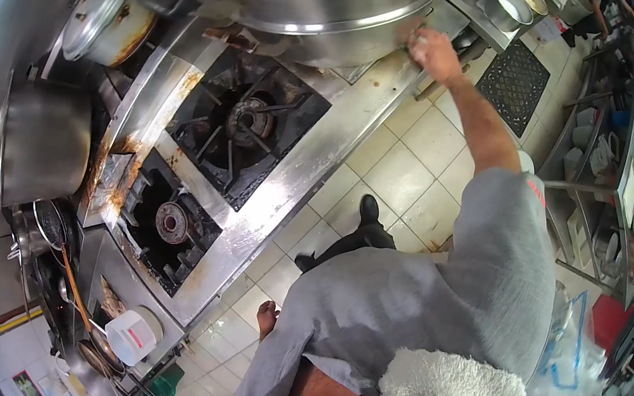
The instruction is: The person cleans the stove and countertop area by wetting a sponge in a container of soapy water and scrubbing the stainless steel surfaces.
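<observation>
My right hand [434, 55] reaches out over the steel stove edge [378, 102], its fingers closed and slightly blurred. What they hold, if anything, I cannot make out. Right beside it stands a very large round steel pot [309, 13] with stacked, banded sides. Low at my side hangs my left hand [266, 320], fingers curled in, with nothing visible in it. Between my hands runs the stove front, with a large burner [249, 121] and a smaller burner [172, 222] behind it.
A lidded pot [116, 19] and a tall stockpot [44, 142] stand behind the burners. A white tub [133, 336] sits at the lower left near pans and ladles. Metal containers [508, 8] stand at the upper right, above a black floor mat [512, 87]. Loaded shelves [591, 154] line the right.
</observation>
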